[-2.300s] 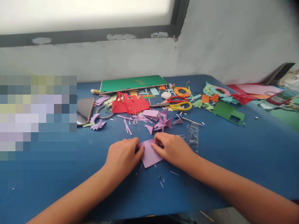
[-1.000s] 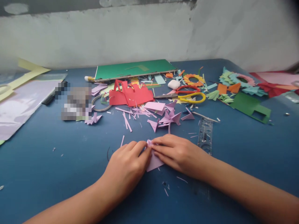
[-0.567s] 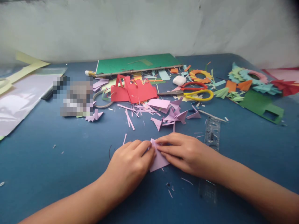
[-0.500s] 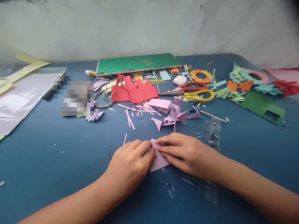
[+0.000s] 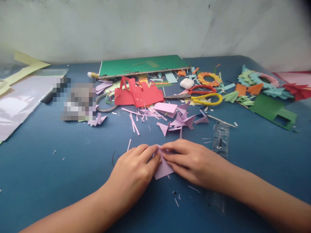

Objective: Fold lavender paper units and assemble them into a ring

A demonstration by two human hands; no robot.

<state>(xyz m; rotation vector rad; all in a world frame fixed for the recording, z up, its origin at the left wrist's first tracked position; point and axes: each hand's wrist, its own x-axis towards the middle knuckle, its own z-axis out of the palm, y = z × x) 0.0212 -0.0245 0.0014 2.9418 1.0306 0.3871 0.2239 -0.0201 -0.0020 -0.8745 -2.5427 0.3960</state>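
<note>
A small purple paper piece (image 5: pixel 164 169) lies on the blue table between my hands, its pointed top under my fingertips. My left hand (image 5: pixel 138 171) is closed at its left edge, fingers pressed together on the paper. From the right, my right hand (image 5: pixel 194 160) grips the paper's upper right side with bunched fingers. Beyond them is a heap of folded purple pieces (image 5: pixel 181 120) beside thin purple strips (image 5: pixel 134 124). Part of a clear ruler (image 5: pixel 220 137) shows past my right forearm, which covers its middle.
Scissors (image 5: pixel 206 99) with red and yellow handles lie behind, near red paper (image 5: pixel 145 95), a white eraser (image 5: pixel 187 83) and a green board (image 5: pixel 143 66). Coloured paper rings (image 5: pixel 264 81) and green card (image 5: pixel 272 111) are at right. A plastic-covered sheet (image 5: pixel 24 100) is at left.
Both hands stay on the purple paper, with my fingertips shifted slightly at its top. The whole view has moved slightly; the other items lie as before.
</note>
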